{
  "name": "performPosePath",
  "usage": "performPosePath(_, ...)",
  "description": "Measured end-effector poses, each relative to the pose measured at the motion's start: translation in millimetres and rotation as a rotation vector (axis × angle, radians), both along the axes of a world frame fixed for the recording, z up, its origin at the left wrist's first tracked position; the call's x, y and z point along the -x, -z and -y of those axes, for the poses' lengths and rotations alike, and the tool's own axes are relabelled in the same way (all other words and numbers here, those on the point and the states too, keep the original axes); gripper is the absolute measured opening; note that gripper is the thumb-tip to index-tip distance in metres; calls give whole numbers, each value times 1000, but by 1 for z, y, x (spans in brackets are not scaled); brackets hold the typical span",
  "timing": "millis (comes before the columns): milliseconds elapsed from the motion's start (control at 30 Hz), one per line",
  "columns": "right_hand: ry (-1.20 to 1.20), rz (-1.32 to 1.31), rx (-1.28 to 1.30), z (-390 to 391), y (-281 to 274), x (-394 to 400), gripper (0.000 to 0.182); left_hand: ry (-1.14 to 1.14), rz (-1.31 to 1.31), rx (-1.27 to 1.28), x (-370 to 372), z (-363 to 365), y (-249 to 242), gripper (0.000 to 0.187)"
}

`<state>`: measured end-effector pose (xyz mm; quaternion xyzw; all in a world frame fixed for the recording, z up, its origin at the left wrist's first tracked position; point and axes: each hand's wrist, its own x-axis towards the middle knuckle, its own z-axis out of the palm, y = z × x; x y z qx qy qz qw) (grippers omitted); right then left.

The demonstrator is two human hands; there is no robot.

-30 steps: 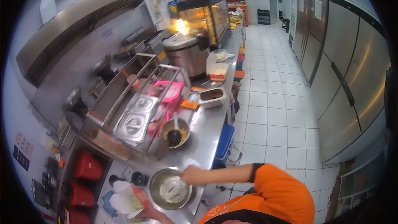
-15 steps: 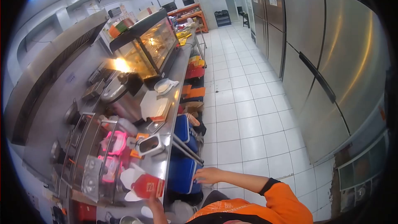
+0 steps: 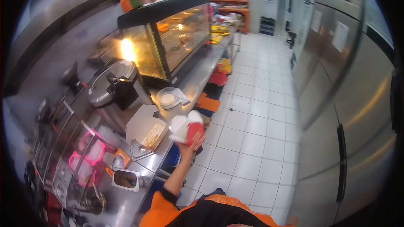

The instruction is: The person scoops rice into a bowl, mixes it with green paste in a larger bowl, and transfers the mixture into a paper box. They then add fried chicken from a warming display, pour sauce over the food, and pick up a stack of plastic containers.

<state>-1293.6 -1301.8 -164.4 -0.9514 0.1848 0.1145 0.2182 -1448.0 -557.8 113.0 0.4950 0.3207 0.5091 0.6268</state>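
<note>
My left hand (image 3: 191, 145) is closed around a red and white paper takeaway box (image 3: 195, 133), held up just past the counter's edge. The box's white flaps stand open; its inside cannot be made out. Beside it on the counter lies an open cardboard box (image 3: 143, 130) with food in it. A clear round tub (image 3: 168, 98) with a pale lid or contents sits behind that. My right hand does not show; only an orange blur appears at the bottom edge on that side.
A steel counter (image 3: 185, 82) runs along the left, with a glass food warmer (image 3: 181, 38), a large lidded steel pot (image 3: 120, 88), a small steel pan (image 3: 125, 180) and pink-rimmed containers (image 3: 88, 153). Steel refrigerators (image 3: 328, 71) line the right of the tiled floor (image 3: 252, 101).
My left hand has carried the takeaway box forward along the counter. My right hand, earlier near the counter's edge, has dropped out of view. The camera has turned and moved forward.
</note>
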Motion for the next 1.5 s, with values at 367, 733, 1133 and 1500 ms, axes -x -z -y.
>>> performPosePath(367, -418, -236, -254, -300, -19, -159, 41, -529, -360, -297, -343, -316, 87, 95)
performPosePath(733, -873, 59, -247, -517, -23, -735, 30, -444, -617, -319, -392, -328, 83, 105)
performPosePath(1133, -1203, -98, -922, -1163, -154, -818, 32, -1168, -1615, 194, -301, -258, 77, 62)
performPosePath(1500, -1138, 102, -968, -1314, -180, -979, 27, -1266, -1809, 680, -329, -320, 63, 67)
